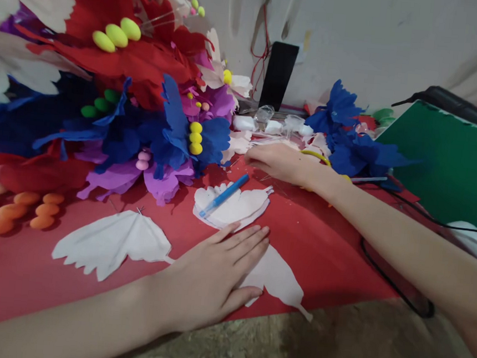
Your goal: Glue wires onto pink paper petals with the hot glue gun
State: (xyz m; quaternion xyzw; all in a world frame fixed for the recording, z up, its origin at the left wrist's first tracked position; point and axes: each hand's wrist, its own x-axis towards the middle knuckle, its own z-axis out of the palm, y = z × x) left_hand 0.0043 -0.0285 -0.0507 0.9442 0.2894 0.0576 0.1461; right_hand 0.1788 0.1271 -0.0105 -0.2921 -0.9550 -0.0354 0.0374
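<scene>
My left hand (213,271) lies flat, fingers stretched out, on a white butterfly-wing cutout (282,277) near the table's front edge. My right hand (281,163) is farther back, its fingers bent down and together among thin wires and small white pieces; whatever they hold is hidden. Between the hands, a blue pen (224,195) rests on a stack of white wing cutouts (242,210). To the left of my left hand is another white wing cutout (111,243) with wires on it. Yellow-handled scissors (316,156) show partly behind my right wrist.
Large fabric butterflies (142,131) in blue, red, purple and white pile up at the left, with orange balls (12,212) in front. More blue butterflies (343,132) lie at the back right. A green board (448,164) and a black cable (396,285) are on the right.
</scene>
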